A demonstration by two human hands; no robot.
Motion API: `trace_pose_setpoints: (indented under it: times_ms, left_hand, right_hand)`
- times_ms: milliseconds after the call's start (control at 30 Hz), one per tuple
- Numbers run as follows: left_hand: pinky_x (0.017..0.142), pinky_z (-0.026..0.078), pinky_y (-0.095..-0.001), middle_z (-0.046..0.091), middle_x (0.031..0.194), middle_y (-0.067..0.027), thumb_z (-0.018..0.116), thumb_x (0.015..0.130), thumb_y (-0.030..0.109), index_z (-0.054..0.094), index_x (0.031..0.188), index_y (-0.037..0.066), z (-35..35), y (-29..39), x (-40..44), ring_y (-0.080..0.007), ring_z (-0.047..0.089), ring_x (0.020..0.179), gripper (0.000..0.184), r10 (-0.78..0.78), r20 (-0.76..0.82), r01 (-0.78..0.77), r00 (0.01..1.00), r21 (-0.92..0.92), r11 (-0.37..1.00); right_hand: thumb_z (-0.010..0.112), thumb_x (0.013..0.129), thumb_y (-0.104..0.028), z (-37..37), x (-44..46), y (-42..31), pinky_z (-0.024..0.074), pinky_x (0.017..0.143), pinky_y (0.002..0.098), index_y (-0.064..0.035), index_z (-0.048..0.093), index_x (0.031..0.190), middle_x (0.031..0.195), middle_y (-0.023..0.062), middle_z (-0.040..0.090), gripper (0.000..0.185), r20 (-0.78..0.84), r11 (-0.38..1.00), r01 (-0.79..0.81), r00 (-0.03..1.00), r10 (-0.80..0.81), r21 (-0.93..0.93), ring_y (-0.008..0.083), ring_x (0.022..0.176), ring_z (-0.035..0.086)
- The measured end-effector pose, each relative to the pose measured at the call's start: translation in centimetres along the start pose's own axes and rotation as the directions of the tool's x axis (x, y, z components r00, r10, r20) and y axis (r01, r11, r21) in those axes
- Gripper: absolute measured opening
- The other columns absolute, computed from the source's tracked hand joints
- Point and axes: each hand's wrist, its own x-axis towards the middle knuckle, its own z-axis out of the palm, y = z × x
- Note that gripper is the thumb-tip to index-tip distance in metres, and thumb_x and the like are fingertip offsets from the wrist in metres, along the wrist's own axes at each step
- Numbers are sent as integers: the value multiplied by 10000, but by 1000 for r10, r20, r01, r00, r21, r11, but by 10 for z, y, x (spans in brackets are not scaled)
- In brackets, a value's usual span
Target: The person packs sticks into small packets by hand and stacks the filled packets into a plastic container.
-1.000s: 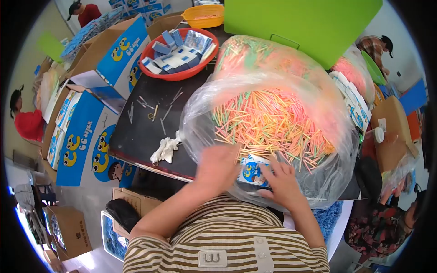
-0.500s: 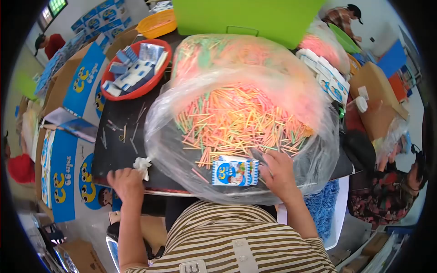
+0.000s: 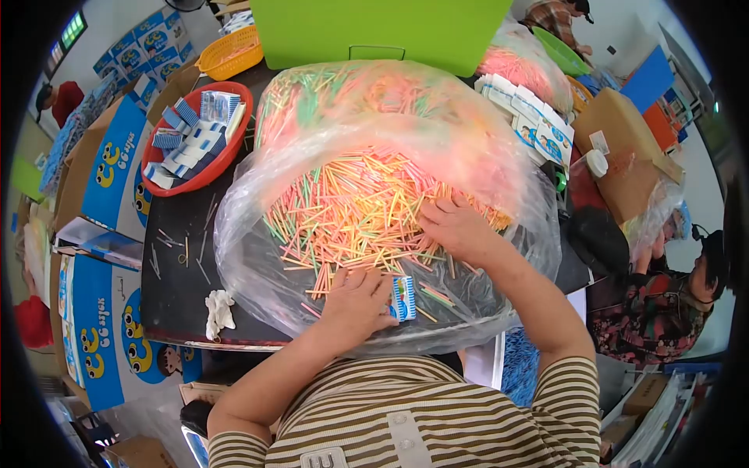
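Pastel candy sticks [image 3: 351, 207] in pink, yellow and green lie heaped in the mouth of a large clear plastic bag [image 3: 253, 269]. My right hand [image 3: 459, 230] rests on the right part of the heap, fingers loosely bent and apart, touching the sticks. At the bag's near edge, my left hand [image 3: 353, 304] covers most of the small blue-and-white packets [image 3: 403, 298], fingers along the far side and thumb along the near side. Only the packets' right end shows beside that hand. A few loose sticks [image 3: 437, 295] lie just right of the packets.
A red basket [image 3: 243, 144] of packets stands at the back left, with a yellow basket [image 3: 253, 56] behind. Crumpled white tissue [image 3: 219, 313] lies by the table's front edge. A green bin [image 3: 374, 23] stands behind the bag, printed cartons [image 3: 117, 327] at left. Other people work around the room.
My left hand has moved right from beside the tissue onto the packets. My right hand has left the packets and moved up onto the stick heap. The view has shifted slightly.
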Motion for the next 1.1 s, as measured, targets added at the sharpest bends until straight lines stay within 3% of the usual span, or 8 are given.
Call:
trace_pose_setpoints:
  times_ms: [267,333,467,767,833,867,933,1100]
  left_hand:
    - [950,310,-458,438,1264,-163,721,692,345,546,1172,54,-26,-2,-10,-323,404,1146,589,-120,-111,107,987,-114,988]
    - [952,310,-463,431,1269,-166,715,703,333,545,1174,53,-32,-4,-7,-326,401,1150,573,-117,-124,104,985,-109,989]
    - [949,318,-473,441,1259,-176,708,719,319,551,1168,49,-27,-11,-10,-344,407,1142,547,-130,-138,111,982,-137,984]
    - [929,340,-468,466,1254,-198,692,748,276,593,1128,59,-24,-25,-31,-370,424,1144,449,-182,-200,141,963,-202,969]
    - [928,342,-466,467,1256,-193,691,749,270,595,1127,60,-26,-31,-34,-372,428,1139,443,-225,-206,175,952,-234,956]
    - [927,344,-463,469,1259,-189,690,750,263,597,1126,61,-26,-31,-34,-374,432,1135,438,-254,-202,199,946,-259,945]
    - [928,344,-464,472,1259,-186,691,750,257,597,1126,60,-24,-29,-30,-375,435,1132,434,-223,-204,166,953,-263,950]
    - [929,343,-463,481,1250,-187,692,749,243,599,1117,59,-21,-33,-38,-374,449,1118,421,-245,-223,184,944,-263,947]
  right_hand:
    - [494,785,-162,15,-7,-4,341,938,415,-62,586,1009,1093,63,535,262,96,998,31,995,-25,-60,218,1051,477]
    - [489,771,-180,26,-6,0,359,871,380,-93,590,887,962,36,536,177,-133,996,-23,991,11,-87,196,959,485]
    - [486,773,-169,24,-6,-4,354,886,405,-89,577,889,956,46,532,167,-198,987,-48,980,17,-150,206,956,488]
    - [513,766,-166,21,2,7,352,899,418,-63,556,913,922,64,550,185,-61,1000,-27,998,28,15,230,938,508]
    - [554,763,-188,21,10,3,355,885,429,-54,557,927,962,84,564,212,-149,963,-186,965,216,193,253,924,515]
    - [554,763,-188,18,16,-5,355,885,429,-54,557,927,962,84,564,212,-142,962,-191,965,221,194,253,924,515]
    - [594,768,-235,7,32,-19,359,873,443,-44,557,972,994,99,568,282,119,936,-238,970,213,260,278,947,516]
    - [653,742,-234,-22,27,17,358,886,449,-47,534,1059,1001,108,564,387,103,910,-287,958,269,299,292,1016,502]
